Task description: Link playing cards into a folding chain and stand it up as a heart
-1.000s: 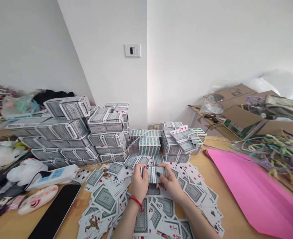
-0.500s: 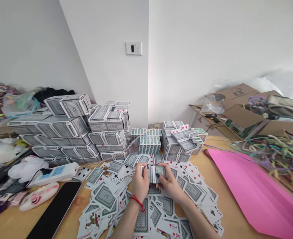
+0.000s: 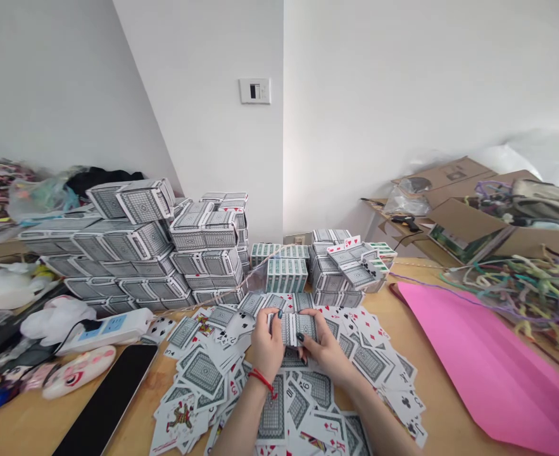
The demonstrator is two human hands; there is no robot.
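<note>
Between my two hands is a small block of folded playing cards (image 3: 289,329), its grey patterned backs facing up. My left hand (image 3: 267,339) has its fingers curled round the left end, with a red cord bracelet on the wrist. At the other end my right hand (image 3: 321,342) grips the block, thumb across its front and fingers behind. Both hands hover just over loose playing cards (image 3: 202,373), some face up and some face down. The underside of the block is hidden.
Stacked blocks of folded cards (image 3: 141,244) rise at the back left, with a smaller stack (image 3: 329,269) and green-patterned blocks (image 3: 286,273) behind my hands. A black phone (image 3: 106,399) and a power strip (image 3: 108,330) lie left. Pink paper (image 3: 473,354) and tangled yarn (image 3: 530,297) lie right.
Both hands keep their hold on the block, with only a slight shift of the fingers. The view has moved very slightly; the rest looks the same.
</note>
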